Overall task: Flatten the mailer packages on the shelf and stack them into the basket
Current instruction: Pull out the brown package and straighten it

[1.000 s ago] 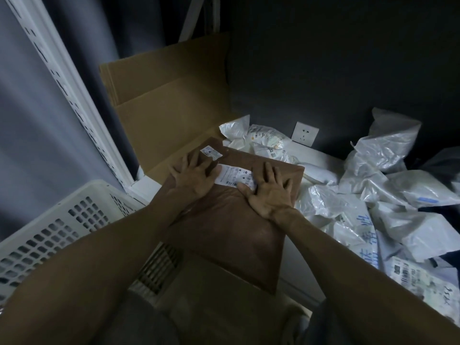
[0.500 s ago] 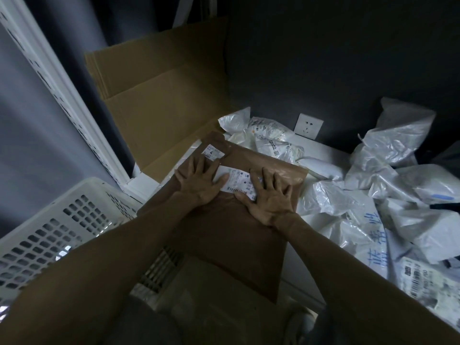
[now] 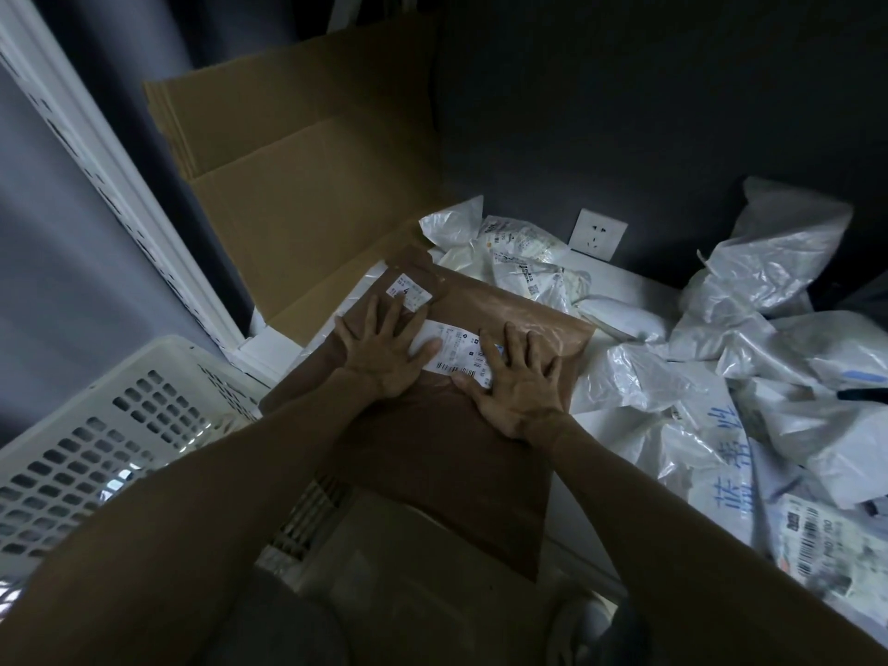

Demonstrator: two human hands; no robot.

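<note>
- Now a brown mailer (image 3: 461,439) lies on the shelf (image 3: 620,281) edge, overhanging toward the basket (image 3: 158,348).
- Left hand (image 3: 379,350) and right hand (image 3: 516,384) press it, grip wide, fingers spread.
- Flattening appears underway; next it needs grasping and laying in the basket.

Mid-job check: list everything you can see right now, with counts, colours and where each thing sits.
brown mailer: one, brown, at the shelf front, under both hands
labels: two, white, on its far half
white mailers: crumpled heap, count unclear, white, right and back of the shelf
cardboard sheets: flattened stack, tan, leaning at back left
basket: one, white, perforated, lower left
wall socket: one, white, back wall
shelf: one, white
left hand: flat on the brown mailer
right hand: flat beside it
</note>
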